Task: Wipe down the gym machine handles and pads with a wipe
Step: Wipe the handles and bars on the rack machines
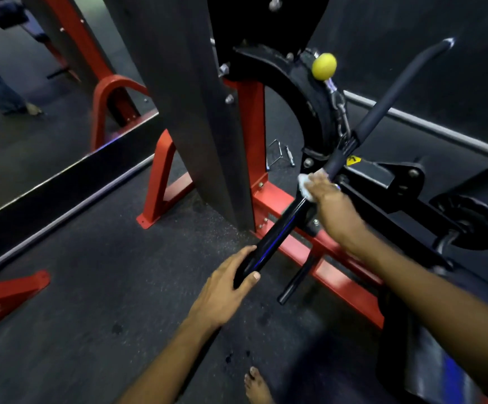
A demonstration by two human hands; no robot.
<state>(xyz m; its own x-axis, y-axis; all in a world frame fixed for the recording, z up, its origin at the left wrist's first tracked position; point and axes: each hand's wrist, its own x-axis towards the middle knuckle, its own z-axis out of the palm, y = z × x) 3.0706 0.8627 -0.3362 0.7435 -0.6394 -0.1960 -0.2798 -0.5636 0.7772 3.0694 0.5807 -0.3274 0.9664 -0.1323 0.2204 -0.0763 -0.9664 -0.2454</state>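
The long black pull bar (pixel 283 228) looks like a stiff steel tube, glossy at the near end and matte with a grip sleeve further up, so it will not flex under a wipe, but since it hangs from a chain (pixel 342 118) clipped near its middle it is likely to swing or twist unless one end is steadied; the smooth, shiny section probably feels slick, which makes the near end the sensible place to hold it. The left hand (pixel 231 284) does just that, fingers curled under and thumb laid over the near tip of the bar, clamping it. The white wipe (pixel 305 186), soft, thin and bunched, should mould easily round the tube but could tear or slip off if dragged hard over the chain clip. The right hand (pixel 328 196) presses it against the bar just below that central clip, fingers wrapped about wipe and bar together. The bar runs diagonally from the left hand, up past the right hand, to its bent far end (pixel 440 48) near the dark wall, in front of the red machine frame (pixel 324 252), with the yellow knob (pixel 324 66) above the chain
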